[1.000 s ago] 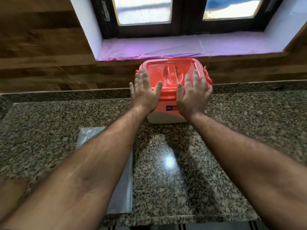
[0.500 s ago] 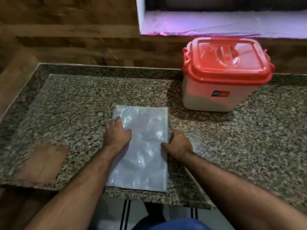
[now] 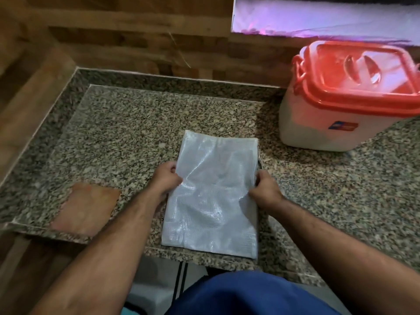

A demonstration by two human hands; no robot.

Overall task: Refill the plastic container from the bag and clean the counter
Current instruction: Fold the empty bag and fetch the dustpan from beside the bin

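Flat clear plastic bag (image 3: 211,196) lying on the granite desk (image 3: 118,137) near the front edge. Left hand (image 3: 166,178) pinching its left edge, right hand (image 3: 263,189) gripping the right edge, fingers curled on both. Red-lidded plastic container (image 3: 341,98) closed, sitting back right, well apart from the bag.

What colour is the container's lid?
Red, translucent lid, seen in the head view.
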